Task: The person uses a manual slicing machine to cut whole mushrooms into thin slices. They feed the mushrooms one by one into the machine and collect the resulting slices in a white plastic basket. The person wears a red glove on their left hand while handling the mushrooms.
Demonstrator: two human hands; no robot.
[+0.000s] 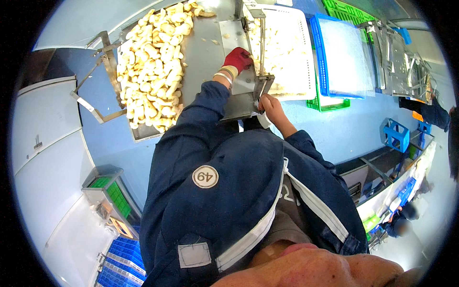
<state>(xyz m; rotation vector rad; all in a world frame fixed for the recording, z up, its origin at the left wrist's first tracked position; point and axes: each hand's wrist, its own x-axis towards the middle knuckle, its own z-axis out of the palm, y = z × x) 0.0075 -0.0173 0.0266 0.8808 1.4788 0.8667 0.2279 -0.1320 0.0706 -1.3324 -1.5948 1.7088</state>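
My left hand (pixel 238 59), in a red glove, rests with curled fingers on the metal plate (pixel 229 34) beside the frame of a hand-operated slicer (pixel 262 46). A small pale bit shows at its fingertips; whether the hand grips it is hidden. Bare, my right hand (pixel 271 104) is closed around the near end of the slicer's lever, below its metal bracket (pixel 264 84). To the left lies a large heap of whole king oyster mushrooms (pixel 154 68) on the steel worktop (pixel 199 46). Pale cut pieces (pixel 274 53) lie in a white perforated crate (pixel 304 53) right of the slicer.
A blue crate (pixel 324 57) with a white mesh liner stands farther right, near a green crate (pixel 328 104). A metal bracket arm (pixel 104 71) juts out at left. Blue crates (pixel 122 260) are stacked lower left. Other people (pixel 396 224) are at far right, by a blue stool (pixel 396 134).
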